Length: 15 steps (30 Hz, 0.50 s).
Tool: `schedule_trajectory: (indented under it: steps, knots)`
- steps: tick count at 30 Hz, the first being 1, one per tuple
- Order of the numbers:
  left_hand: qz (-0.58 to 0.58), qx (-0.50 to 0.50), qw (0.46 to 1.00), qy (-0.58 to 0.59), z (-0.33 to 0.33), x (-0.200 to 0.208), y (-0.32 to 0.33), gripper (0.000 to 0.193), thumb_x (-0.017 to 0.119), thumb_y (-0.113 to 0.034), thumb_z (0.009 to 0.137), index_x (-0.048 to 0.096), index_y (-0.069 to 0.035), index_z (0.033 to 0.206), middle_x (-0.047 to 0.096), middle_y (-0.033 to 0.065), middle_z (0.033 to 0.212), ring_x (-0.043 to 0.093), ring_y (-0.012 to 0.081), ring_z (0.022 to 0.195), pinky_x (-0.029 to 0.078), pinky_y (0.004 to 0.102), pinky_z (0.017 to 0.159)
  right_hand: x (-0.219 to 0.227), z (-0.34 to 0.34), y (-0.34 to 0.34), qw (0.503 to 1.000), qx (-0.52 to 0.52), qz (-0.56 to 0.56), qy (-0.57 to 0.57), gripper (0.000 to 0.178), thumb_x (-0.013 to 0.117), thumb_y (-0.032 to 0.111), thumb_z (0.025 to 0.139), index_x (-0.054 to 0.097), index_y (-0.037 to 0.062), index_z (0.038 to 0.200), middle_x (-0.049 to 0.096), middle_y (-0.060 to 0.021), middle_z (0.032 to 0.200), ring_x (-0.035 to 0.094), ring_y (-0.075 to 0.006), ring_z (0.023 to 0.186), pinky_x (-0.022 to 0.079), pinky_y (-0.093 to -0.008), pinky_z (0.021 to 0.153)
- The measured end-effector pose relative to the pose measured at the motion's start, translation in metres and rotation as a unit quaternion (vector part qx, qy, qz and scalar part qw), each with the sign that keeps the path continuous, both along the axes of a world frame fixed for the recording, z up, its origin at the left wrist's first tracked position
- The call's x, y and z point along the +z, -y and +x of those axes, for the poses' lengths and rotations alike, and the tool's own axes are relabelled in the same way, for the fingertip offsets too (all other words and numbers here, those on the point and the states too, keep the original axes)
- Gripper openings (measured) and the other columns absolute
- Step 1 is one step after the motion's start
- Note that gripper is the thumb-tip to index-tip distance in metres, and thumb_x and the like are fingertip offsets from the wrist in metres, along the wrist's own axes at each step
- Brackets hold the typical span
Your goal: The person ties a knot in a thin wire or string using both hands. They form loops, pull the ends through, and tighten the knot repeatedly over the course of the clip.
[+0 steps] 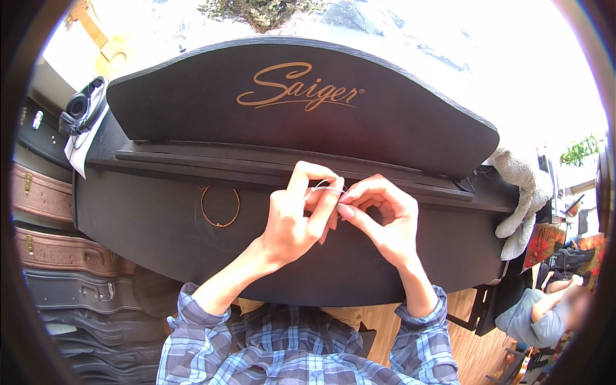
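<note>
Whitish and thin, the strand (327,188) sits at twelve o'clock, pinched by the fingertips of my left hand (292,221) and right hand (385,218), so I should keep both grips light to avoid kinks.

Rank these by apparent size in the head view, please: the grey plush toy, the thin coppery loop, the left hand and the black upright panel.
1. Black upright panel
2. Left hand and grey plush toy: too alike to rank
3. Thin coppery loop
</note>
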<state>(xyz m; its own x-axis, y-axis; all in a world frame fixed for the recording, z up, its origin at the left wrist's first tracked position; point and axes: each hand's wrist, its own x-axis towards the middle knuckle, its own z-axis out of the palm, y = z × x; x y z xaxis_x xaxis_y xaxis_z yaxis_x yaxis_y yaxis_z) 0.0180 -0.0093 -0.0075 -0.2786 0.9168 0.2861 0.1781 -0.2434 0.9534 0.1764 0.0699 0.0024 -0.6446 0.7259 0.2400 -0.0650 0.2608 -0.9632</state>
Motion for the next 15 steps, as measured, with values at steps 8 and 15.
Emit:
schedule_trajectory:
  steps: [8, 15]
  knots:
    - [-0.058, -0.027, 0.992, 0.111, -0.002, 0.002, -0.003, 0.019, 0.05, -0.01, 0.104, 0.042, -0.002, 0.119, 0.064, 0.0093, 0.058, 0.057, 0.0134, 0.041, 0.04, 0.0263, 0.038, 0.013, 0.0, 0.003, 0.987, -0.019, 0.126, 0.097, 0.023, 0.059, 0.005, 0.099, 0.067, 0.0032, 0.12, 0.066, -0.0116, 0.113, 0.068, -0.0159, 0.075, 0.057, -0.0283, 0.067]
    - [-0.041, -0.041, 0.993, 0.105, -0.003, 0.001, -0.004, 0.022, 0.05, -0.012, 0.105, 0.039, -0.003, 0.122, 0.063, 0.0081, 0.059, 0.056, 0.0125, 0.042, 0.04, 0.0259, 0.04, 0.019, 0.003, 0.004, 0.993, 0.042, 0.071, 0.087, 0.029, 0.054, 0.004, 0.101, 0.062, 0.0017, 0.129, 0.062, -0.0137, 0.122, 0.066, -0.0147, 0.072, 0.056, -0.0284, 0.066]
